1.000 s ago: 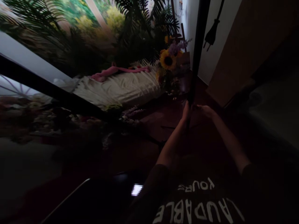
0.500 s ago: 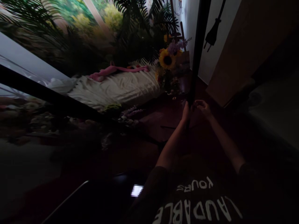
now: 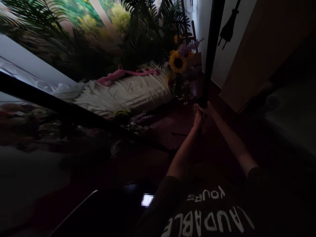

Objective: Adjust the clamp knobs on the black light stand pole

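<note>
A black upright pole (image 3: 212, 46) of what looks like a stand rises in front of me, with its lower part lost in the dark. My left hand (image 3: 198, 118) is closed around the pole low down. Just above and to its right, my right hand (image 3: 207, 109) meets the same pole, its fingers bent across it; dimness hides their exact grip. A black two-pin plug (image 3: 227, 30) hangs on a cord beside the pole's upper part.
At left, another dark bar (image 3: 54, 100) slants across the view. Beyond lies a draped white cloth (image 3: 128, 93) bearing a pink plush toy (image 3: 111, 78), beside sunflowers (image 3: 177, 62). A brown panel (image 3: 249, 59) leans at right. A dark glossy surface (image 3: 103, 210) is near my left.
My right hand has moved left onto the pole, from slightly apart beside it. The left hand stays at the pole, and the view has shifted slightly.
</note>
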The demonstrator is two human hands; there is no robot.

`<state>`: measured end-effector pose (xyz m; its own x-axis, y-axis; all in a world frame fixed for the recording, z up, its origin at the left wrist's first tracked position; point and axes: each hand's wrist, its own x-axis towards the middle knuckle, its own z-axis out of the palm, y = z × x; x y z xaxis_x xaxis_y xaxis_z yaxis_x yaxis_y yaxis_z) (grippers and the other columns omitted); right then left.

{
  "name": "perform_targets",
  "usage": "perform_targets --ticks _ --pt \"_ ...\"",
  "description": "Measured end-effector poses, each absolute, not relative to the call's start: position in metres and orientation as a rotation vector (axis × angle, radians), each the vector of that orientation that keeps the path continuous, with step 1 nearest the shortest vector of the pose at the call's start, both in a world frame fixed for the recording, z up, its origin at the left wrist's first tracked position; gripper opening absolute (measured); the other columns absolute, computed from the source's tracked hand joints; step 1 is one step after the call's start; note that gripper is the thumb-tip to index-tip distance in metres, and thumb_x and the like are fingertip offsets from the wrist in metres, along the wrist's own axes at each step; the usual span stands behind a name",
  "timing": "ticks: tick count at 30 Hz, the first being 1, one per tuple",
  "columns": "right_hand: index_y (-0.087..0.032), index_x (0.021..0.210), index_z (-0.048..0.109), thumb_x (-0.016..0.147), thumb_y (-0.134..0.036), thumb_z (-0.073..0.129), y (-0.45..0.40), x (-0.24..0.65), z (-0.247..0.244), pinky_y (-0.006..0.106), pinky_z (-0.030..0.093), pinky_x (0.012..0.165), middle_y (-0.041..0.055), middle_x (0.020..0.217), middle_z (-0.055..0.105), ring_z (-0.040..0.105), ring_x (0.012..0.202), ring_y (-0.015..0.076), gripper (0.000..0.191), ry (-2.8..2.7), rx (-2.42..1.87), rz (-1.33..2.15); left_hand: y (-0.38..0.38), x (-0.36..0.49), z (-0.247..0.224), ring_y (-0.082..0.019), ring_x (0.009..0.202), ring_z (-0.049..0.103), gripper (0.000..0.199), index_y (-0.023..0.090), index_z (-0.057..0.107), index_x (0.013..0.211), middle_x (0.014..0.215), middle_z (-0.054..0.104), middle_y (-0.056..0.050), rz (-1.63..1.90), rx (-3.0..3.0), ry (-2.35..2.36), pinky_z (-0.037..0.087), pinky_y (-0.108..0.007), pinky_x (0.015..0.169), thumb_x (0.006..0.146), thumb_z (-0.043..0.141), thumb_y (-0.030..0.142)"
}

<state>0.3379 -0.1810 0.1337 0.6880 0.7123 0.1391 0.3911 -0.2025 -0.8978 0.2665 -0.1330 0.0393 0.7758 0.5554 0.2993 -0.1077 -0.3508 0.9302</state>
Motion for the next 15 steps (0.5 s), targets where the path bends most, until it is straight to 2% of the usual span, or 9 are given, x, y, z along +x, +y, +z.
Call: perform_targets --ticks 3,7,9,15 --pt "-0.019 0.065 0.068 0.075 -0.06 0.073 -0.179 0.333 0.153 0.028 0.057 0.068 0.0042 0.067 0.072 0.072 0.07 0.0178 0.042 -0.906 -1.593 0.399 -0.136 0.264 0.045 -0.022 0.098 0.068 0.049 0.014 0.038 0.137 0.12 0.066 -0.02 0.661 1.826 0.405 0.053 -0.037 0.087 0.097 0.046 0.042" --pt "-0.018 0.063 0.063 0.078 -0.061 0.071 -0.169 0.333 0.19 0.022 0.048 0.05 -0.0026 0.048 0.056 0.059 0.049 0.0117 0.046 -0.827 -1.606 0.195 -0.139 0.261 0.048 -0.021 0.094 0.066 0.044 0.018 0.042 0.134 0.113 0.067 -0.015 0.701 1.85 0.437 0.051 -0.035 0.084 0.097 0.048 0.042" --pt "-0.018 0.066 0.063 0.082 -0.061 0.068 -0.16 0.336 0.209 0.021 0.047 0.05 -0.0037 0.048 0.053 0.06 0.05 0.0111 0.046 -0.811 -1.601 0.086 -0.139 0.26 0.048 -0.021 0.094 0.066 0.044 0.019 0.042 0.135 0.111 0.067 -0.013 0.694 1.851 0.449 0.05 -0.035 0.085 0.097 0.048 0.042" --pt "-0.016 0.072 0.065 0.085 -0.063 0.063 -0.143 0.343 0.234 0.023 0.05 0.053 -0.0005 0.057 0.059 0.064 0.057 0.013 0.048 -0.729 -1.636 -0.088 -0.14 0.261 0.048 -0.021 0.094 0.066 0.042 0.018 0.044 0.134 0.112 0.067 -0.014 0.696 1.84 0.45 0.05 -0.035 0.085 0.098 0.046 0.04"
